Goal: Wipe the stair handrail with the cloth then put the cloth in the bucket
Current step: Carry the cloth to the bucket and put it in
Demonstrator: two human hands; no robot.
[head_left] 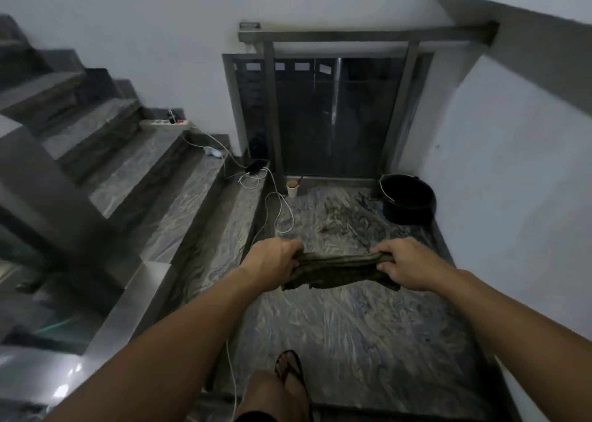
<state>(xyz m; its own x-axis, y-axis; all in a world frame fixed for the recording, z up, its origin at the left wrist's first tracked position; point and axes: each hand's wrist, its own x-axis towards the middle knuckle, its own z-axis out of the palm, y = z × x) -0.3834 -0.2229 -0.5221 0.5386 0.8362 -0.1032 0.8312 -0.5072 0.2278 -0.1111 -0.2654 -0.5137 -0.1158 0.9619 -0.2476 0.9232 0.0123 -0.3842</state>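
Observation:
A dark olive cloth [339, 271] is stretched between both hands above the marble landing. My left hand [272, 264] grips its left end and my right hand [407, 263] grips its right end. A black bucket [407, 199] with a wire handle stands on the floor in the far right corner, well beyond the hands. A metal handrail [362, 35] runs across the top of a railing panel at the far end of the landing. Another metal rail [128, 306] slopes down at the lower left beside the stairs.
Marble stairs [134, 178] rise to the left, carrying a power strip [165, 123], white cables [282, 210] and a phone [256, 167]. A paper cup [292, 188] stands by the railing base. My sandalled foot [290, 370] is at the bottom. White walls close the right side.

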